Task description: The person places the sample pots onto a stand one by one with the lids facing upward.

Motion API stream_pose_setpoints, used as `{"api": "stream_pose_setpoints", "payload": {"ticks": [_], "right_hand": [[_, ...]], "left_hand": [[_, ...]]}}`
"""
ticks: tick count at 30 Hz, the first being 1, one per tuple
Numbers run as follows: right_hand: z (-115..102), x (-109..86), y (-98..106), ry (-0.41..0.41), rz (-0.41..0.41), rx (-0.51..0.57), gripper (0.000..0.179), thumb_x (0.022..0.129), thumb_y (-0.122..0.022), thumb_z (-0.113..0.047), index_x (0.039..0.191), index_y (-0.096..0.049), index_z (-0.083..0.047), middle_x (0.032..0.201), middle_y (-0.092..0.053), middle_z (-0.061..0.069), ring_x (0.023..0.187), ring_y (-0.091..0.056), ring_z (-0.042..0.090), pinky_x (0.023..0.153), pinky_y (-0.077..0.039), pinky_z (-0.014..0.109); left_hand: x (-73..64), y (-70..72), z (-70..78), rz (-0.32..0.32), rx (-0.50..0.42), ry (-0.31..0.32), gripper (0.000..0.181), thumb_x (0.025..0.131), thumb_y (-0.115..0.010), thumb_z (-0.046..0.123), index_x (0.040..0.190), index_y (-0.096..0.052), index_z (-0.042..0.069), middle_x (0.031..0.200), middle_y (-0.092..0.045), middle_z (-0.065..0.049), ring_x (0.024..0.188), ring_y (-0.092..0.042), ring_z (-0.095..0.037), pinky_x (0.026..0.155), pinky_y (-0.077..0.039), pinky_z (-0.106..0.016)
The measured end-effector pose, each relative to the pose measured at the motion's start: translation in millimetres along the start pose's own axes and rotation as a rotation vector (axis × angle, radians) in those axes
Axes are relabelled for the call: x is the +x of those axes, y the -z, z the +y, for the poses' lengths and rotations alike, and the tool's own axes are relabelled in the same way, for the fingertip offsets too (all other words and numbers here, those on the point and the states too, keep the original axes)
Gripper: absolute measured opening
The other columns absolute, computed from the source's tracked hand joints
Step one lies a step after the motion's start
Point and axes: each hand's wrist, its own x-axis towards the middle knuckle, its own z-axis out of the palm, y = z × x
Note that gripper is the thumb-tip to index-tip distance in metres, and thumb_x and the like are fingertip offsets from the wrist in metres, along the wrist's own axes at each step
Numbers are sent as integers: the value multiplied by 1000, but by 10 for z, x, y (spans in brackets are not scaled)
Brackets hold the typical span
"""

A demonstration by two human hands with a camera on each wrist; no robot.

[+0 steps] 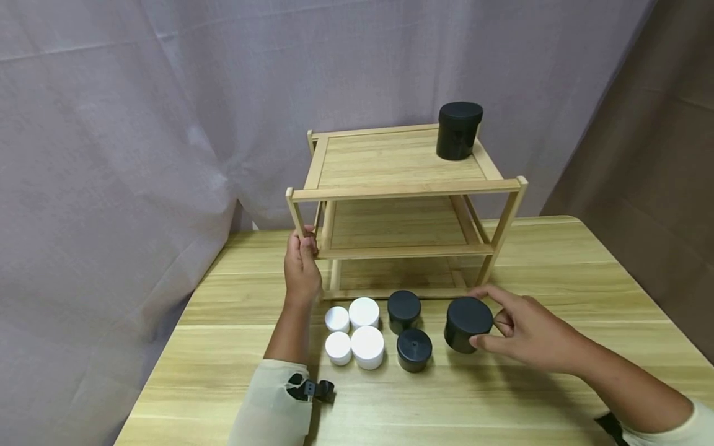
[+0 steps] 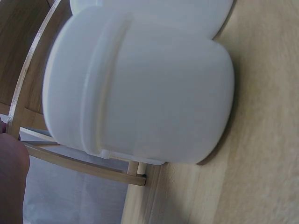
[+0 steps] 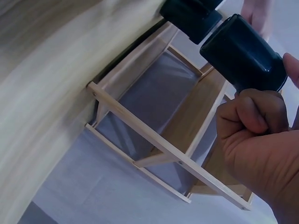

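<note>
Between thumb and index finger my right hand (image 1: 521, 331) pinches a black lidded jar (image 1: 468, 322) by its lid. In the right wrist view the same jar (image 3: 243, 53) shows next to the fingers. My left hand (image 1: 302, 266) grips the left front post of a wooden shelf rack (image 1: 407, 189). Another tall black jar (image 1: 458, 133) stands upright on the top tier, at the right. Two shorter black jars (image 1: 414, 350) stand in front of the rack, left of the held one.
Several white lidded jars (image 1: 367, 347) stand close together on the wooden table (image 1: 223, 347), beside the left forearm. One white jar (image 2: 154, 88) fills most of the left wrist view. A grey cloth (image 1: 167, 124) hangs behind the rack, and brown cloth (image 1: 658, 155) at the right.
</note>
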Motion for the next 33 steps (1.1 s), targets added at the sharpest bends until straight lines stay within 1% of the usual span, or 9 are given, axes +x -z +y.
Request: {"api": "stream_pose_setpoints", "payload": {"ticks": [5,8,12,15,21,28,33], "right_hand": [[-53,-18,66,-10,-8,20,66,94,-88,-30,150,-56,-13,65,-30,-13,53,-29,0,51,-34,26],[-64,-29,93,-17,-9,32,66,95,-88,-29,151,-56,-15,66,-30,-12,53,-30,1,51,-34,27],[-64,-30,102,-8,-6,38,66,95,-88,-28,151,-56,-15,66,-31,-12,53,-31,1,50,-35,27],[-85,-12,109,-4,-6,39,65,94,-88,-28,150,-57,-15,66,-32,-12,54,-33,1,51,-35,27],[-147,10,157,-8,0,46,65,91,-91,-26,147,-59,-13,68,-33,-12,56,-33,2,53,-36,28],[-215,2,257,-36,1,66,70,91,-90,-25,151,-56,-11,67,-29,-12,55,-31,2,52,-35,28],[-250,-16,328,-59,1,49,71,93,-89,-26,153,-54,-11,67,-27,-11,55,-30,2,52,-35,29]], "left_hand": [[2,-17,3,4,-2,4,34,116,-40,13,131,-54,-14,90,-46,1,84,-47,-8,76,-43,-20],[7,-23,-1,0,-9,-3,34,116,-39,12,131,-54,-15,90,-46,1,83,-46,-8,75,-43,-20],[5,-20,1,1,5,-5,35,116,-39,13,131,-54,-15,90,-47,1,83,-47,-8,76,-43,-20],[1,-11,0,5,18,-5,34,117,-39,13,131,-54,-14,90,-47,1,83,-48,-8,77,-44,-20],[-5,-3,-13,3,10,-1,33,117,-39,11,132,-54,-15,90,-47,0,84,-47,-9,77,-43,-20],[-6,-4,1,2,15,-4,31,117,-40,9,132,-54,-14,91,-47,1,84,-47,-9,78,-43,-21],[-12,-2,8,6,12,10,30,117,-40,7,132,-53,-15,90,-46,0,84,-47,-10,78,-43,-20]]}}
